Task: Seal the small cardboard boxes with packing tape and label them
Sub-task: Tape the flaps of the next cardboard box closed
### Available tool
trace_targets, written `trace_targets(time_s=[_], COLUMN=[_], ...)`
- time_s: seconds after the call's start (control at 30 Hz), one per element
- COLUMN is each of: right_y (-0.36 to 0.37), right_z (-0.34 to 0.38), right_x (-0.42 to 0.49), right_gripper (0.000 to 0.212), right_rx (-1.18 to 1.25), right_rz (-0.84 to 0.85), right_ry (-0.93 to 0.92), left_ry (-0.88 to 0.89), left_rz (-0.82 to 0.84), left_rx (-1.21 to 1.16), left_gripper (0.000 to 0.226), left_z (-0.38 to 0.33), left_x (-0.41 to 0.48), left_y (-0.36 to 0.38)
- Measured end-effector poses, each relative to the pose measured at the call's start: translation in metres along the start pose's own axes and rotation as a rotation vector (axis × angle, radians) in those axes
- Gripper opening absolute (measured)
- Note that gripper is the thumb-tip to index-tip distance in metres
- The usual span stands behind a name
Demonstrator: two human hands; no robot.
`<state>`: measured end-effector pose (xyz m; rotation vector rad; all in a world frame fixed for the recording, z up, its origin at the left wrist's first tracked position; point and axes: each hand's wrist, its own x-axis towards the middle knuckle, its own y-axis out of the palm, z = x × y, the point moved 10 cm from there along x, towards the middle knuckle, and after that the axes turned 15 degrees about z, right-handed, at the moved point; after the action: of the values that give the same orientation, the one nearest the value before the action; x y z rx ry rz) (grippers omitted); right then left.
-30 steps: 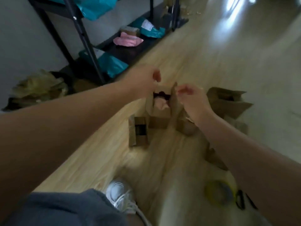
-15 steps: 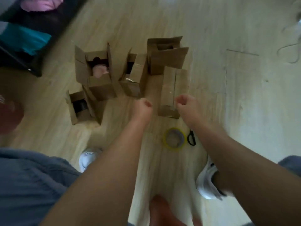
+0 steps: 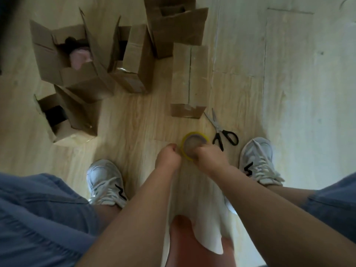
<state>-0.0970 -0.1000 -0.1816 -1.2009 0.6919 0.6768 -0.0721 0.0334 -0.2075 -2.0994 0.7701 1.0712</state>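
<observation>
Both hands have dropped from the boxes to the floor between the shoes. From the left, open cardboard boxes stand with flaps up, then a closed box with a dark seam along its top. The left hand curls beside the yellow-rimmed tape roll, its grip unclear. The right hand grips the roll's near edge, with scissors just right.

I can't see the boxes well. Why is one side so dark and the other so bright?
Head view: the floor at right is washed pale by bright light, the open boxes at left sit in shade; the left hand and right hand at the tape roll look slightly smeared.
</observation>
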Motion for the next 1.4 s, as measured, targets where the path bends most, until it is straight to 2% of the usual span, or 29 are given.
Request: trace_targets(time_s=[0.17, 0.27, 0.33, 0.43, 0.5, 0.6, 0.7, 0.77, 0.87, 1.0, 1.1, 1.23, 1.4], right_y=[0.008, 0.004, -0.005, -0.027, -0.042, -0.059, -0.078, -0.094, -0.12, -0.143, -0.152, -0.159, -0.163], right_z=[0.003, 0.001, -0.002, -0.009, -0.008, -0.005, 0.004, 0.014, 0.03, 0.037, 0.04, 0.043, 0.031], right_x=[0.01, 0.006, 0.0, -0.018, -0.034, -0.059, -0.083, -0.094, -0.107, -0.116, -0.118, -0.12, -0.119], right_gripper=[0.029, 0.041, 0.042, 0.037, 0.031, 0.03, 0.028, 0.026, 0.026, 0.025, 0.027, 0.023, 0.014], right_rx=[-0.189, -0.091, 0.073, 0.475, 0.735, 1.071, 1.263, 1.283, 1.255, 1.163, 1.144, 1.229, 1.271], right_rz=[0.063, 0.007, -0.043, -0.094, -0.125, -0.176, -0.218, -0.217, -0.237, -0.312, -0.327, -0.326, -0.408], right_ry=[-0.011, -0.014, -0.012, 0.0, -0.038, -0.112, -0.227, -0.315, -0.43, -0.442, -0.454, -0.484, -0.39], left_ry=[0.0, 0.024, 0.044, 0.073, 0.1, 0.136, 0.253, 0.354, 0.511, 0.647, 0.672, 0.708, 0.732], left_rz=[0.061, 0.066, 0.052, -0.008, -0.058, -0.103, -0.037, 0.018, 0.032, 0.002, 0.015, 0.013, -0.015], left_rx=[-0.164, -0.267, -0.322, -0.459, -0.586, -0.772, -0.937, -1.008, -0.979, -0.983, -0.957, -0.792, -0.636], left_gripper=[0.035, 0.037, 0.038, 0.032, 0.023, 0.022, 0.005, 0.01, 0.016, 0.019, 0.017, 0.018, 0.022], left_z=[-0.003, -0.002, -0.005, -0.01, -0.017, -0.028, -0.052, -0.069, -0.09, -0.104, -0.108, -0.116, -0.123], left_x=[0.009, 0.003, -0.004, -0.013, -0.023, -0.039, -0.069, -0.09, -0.115, -0.139, -0.146, -0.15, -0.147], left_y=[0.013, 0.012, 0.005, -0.014, -0.03, -0.047, -0.055, -0.063, -0.082, -0.101, -0.106, -0.107, -0.101])
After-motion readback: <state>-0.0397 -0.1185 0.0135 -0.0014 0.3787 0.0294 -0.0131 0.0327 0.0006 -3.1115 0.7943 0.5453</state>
